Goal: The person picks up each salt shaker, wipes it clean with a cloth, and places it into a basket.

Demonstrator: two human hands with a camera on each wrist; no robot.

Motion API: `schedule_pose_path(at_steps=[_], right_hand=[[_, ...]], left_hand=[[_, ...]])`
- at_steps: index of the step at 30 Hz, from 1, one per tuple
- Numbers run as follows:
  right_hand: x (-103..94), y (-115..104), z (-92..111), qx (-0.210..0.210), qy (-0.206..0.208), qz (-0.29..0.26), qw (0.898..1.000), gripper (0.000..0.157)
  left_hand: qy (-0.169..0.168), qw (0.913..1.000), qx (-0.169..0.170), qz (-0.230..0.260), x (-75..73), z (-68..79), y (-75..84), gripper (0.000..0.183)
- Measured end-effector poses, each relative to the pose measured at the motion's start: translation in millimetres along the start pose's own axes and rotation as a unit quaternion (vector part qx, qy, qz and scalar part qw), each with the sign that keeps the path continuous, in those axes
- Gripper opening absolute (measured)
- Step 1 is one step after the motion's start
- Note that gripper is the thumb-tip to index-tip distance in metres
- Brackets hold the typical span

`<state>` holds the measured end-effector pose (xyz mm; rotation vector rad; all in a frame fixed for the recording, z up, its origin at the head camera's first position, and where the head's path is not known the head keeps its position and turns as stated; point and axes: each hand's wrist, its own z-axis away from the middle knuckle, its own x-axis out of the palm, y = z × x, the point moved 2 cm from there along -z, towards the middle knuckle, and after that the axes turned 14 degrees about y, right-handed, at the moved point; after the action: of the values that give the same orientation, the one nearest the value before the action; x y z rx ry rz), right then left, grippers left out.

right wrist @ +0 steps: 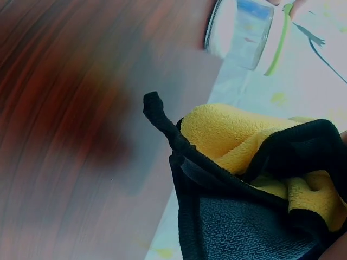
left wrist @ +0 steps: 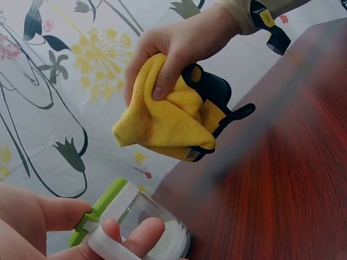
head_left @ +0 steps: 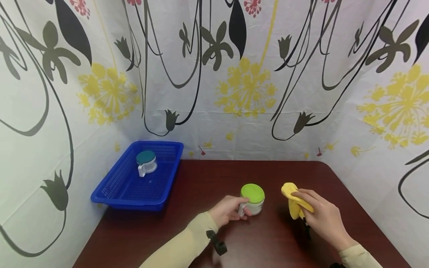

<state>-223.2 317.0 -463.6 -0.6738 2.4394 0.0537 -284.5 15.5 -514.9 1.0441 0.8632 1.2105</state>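
A clear jar with a green lid (head_left: 253,193) and a white handle is near the middle of the table. My left hand (head_left: 231,211) grips it by the handle, thumb against the lid's edge in the left wrist view. To its right, my right hand (head_left: 323,214) holds a bunched yellow cloth (head_left: 295,203) above the tabletop, apart from the jar. The right wrist view shows the cloth's dark grey side (right wrist: 249,230), with black edging and a hanging loop (right wrist: 154,108). White contents (left wrist: 168,241) show low in the jar.
A blue plastic basket (head_left: 134,204) stands at the table's back left. Inside it is a similar jar with a teal lid (head_left: 146,157) and white handle. The dark red-brown table (head_left: 207,175) meets a flower-patterned curtain (head_left: 207,96) at the back and sides.
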Motion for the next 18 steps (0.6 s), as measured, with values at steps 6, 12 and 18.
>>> schedule_pose_path(at_steps=[6, 12, 18], right_hand=[[3.5, -8, -3, 0.001, 0.005, -0.013, 1.000, 0.054], [6.8, -20, -10, -0.004, 0.020, -0.026, 0.999, 0.055], [13.3, -36, -19, -0.008, 0.030, -0.042, 0.999, 0.054]], left_hand=[[-0.001, 0.9990, 0.004, 0.046, -3.7, 6.8, 7.3, 0.035], [0.009, 0.9974, 0.019, 0.069, -6.6, 16.1, 20.3, 0.032], [0.017, 0.9969, 0.034, 0.068, -9.6, 24.0, 30.4, 0.032]])
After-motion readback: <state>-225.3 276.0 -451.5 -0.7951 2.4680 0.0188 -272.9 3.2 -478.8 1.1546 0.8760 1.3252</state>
